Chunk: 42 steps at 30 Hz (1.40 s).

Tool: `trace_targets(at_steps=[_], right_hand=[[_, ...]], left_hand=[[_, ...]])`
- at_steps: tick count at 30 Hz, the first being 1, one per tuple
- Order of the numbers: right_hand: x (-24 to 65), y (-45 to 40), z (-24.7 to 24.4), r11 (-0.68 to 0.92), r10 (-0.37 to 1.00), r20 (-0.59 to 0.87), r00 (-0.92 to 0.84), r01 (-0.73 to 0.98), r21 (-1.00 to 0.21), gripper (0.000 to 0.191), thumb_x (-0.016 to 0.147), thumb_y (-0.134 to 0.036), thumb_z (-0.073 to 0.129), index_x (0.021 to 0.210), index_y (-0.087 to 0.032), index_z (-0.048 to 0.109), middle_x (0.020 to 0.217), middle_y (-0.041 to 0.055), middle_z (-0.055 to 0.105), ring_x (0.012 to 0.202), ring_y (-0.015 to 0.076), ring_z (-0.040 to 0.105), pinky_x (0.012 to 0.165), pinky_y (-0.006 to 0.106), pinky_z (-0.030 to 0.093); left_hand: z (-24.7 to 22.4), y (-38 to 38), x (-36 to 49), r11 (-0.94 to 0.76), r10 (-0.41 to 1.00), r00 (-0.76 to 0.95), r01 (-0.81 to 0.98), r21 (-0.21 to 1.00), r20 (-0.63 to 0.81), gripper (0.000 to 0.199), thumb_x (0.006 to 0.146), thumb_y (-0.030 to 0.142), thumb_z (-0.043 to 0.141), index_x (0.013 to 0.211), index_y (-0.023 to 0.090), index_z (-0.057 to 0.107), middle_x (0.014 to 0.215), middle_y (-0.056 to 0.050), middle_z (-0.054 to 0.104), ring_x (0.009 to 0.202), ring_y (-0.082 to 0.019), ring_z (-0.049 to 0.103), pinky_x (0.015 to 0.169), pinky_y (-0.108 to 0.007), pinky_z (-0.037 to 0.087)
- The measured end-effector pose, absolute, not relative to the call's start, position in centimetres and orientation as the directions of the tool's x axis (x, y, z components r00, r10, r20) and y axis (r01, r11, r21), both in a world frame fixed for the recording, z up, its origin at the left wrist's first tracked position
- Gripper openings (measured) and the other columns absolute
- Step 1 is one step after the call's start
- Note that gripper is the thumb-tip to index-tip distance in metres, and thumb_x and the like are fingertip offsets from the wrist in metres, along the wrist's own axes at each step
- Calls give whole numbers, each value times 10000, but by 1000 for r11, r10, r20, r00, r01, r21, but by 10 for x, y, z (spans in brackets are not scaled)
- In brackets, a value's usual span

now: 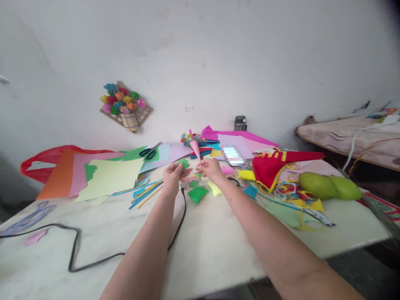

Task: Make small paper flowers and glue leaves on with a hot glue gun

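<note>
My left hand (173, 173) is closed on a small green paper piece (183, 163) near the middle of the table. To its right, my right hand (209, 168) has its fingers pinched together; what they hold, if anything, is too small to make out. Just behind both hands lies a pink paper cone (194, 149) with colourful paper shapes at its wide end. Small coloured cut-outs (194, 182) are scattered beneath the hands. A shiny green packet (197, 194) and a pale yellow packet (215, 188) rest in front of them.
Coloured sheets (109, 180) and black-handled scissors (151, 152) are at the left. A black cable (184, 208) crosses the table, near blue and yellow strips (146, 196). At the right are red cloth (268, 168), green mangoes (318, 185) and a cutter-like tool (318, 216). A phone (233, 155) lies behind.
</note>
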State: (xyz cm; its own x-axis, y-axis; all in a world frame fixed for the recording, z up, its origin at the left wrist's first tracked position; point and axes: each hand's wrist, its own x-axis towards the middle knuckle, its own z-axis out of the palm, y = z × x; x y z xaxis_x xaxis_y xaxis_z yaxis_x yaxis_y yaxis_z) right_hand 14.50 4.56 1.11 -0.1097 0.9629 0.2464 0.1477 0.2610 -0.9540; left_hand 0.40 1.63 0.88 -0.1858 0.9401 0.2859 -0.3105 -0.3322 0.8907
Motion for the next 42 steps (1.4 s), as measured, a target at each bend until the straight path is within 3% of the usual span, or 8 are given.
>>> trace_targets(at_steps=[5, 11, 15, 20, 25, 32, 37, 42], right_hand=[[145, 46, 12, 220, 972, 209, -102, 106, -970, 97, 794, -173, 450, 790, -132, 539, 781, 65, 639, 499, 93, 598, 347, 148, 405], [143, 50, 4, 206, 969, 186, -165, 114, -972, 135, 810, -131, 409, 898, -148, 510, 782, 41, 639, 478, 57, 579, 364, 119, 405], [143, 52, 2, 239, 959, 209, -191, 150, -959, 68, 787, -193, 476, 768, -139, 513, 657, 18, 626, 430, 63, 559, 355, 129, 400], [145, 51, 3, 246, 961, 220, -169, 154, -957, 193, 786, -292, 477, 665, -145, 504, 473, -19, 547, 350, 84, 522, 290, 144, 348], [147, 47, 10, 267, 963, 258, -80, 148, -952, 144, 751, -168, 492, 629, -126, 555, 518, -9, 574, 378, 61, 512, 332, 141, 397], [147, 44, 14, 278, 960, 273, -58, 132, -952, 124, 654, -84, 586, 765, -109, 638, 508, -14, 585, 456, 76, 558, 432, 157, 459], [147, 45, 13, 250, 968, 245, -57, 120, -961, 63, 724, -123, 530, 728, -127, 592, 623, 23, 633, 497, 95, 597, 385, 147, 434], [147, 48, 10, 257, 966, 248, -75, 162, -953, 82, 705, -173, 566, 640, -145, 525, 536, -1, 600, 433, 95, 570, 336, 143, 392]], left_hand=[[9, 16, 4, -331, 940, -187, -314, 890, 284, 304, 574, 338, 697, 689, 122, 517, 590, -24, 619, 621, -186, 643, 570, -253, 497], [8, 18, 3, -330, 940, -194, -313, 891, 280, 327, 564, 352, 701, 708, 121, 520, 619, -37, 634, 625, -191, 643, 591, -280, 504], [8, 18, 3, -333, 939, -196, -321, 887, 281, 325, 559, 349, 704, 697, 122, 516, 611, -34, 631, 616, -190, 643, 591, -281, 504], [10, 15, 4, -330, 940, -195, -327, 885, 279, 316, 562, 342, 704, 688, 123, 514, 574, -20, 616, 614, -191, 643, 581, -274, 506], [10, 15, 5, -329, 940, -205, -326, 886, 273, 324, 554, 345, 709, 680, 123, 510, 590, -29, 626, 611, -190, 642, 575, -274, 510], [11, 14, 5, -327, 940, -206, -330, 885, 271, 324, 555, 348, 708, 685, 122, 516, 575, -26, 623, 599, -179, 640, 577, -261, 511], [12, 14, 6, -330, 939, -209, -316, 889, 275, 327, 565, 364, 699, 688, 119, 521, 592, -38, 630, 605, -182, 640, 577, -271, 511], [12, 14, 6, -326, 940, -207, -320, 890, 270, 319, 565, 353, 701, 693, 120, 525, 593, -37, 634, 587, -172, 636, 583, -271, 509]])
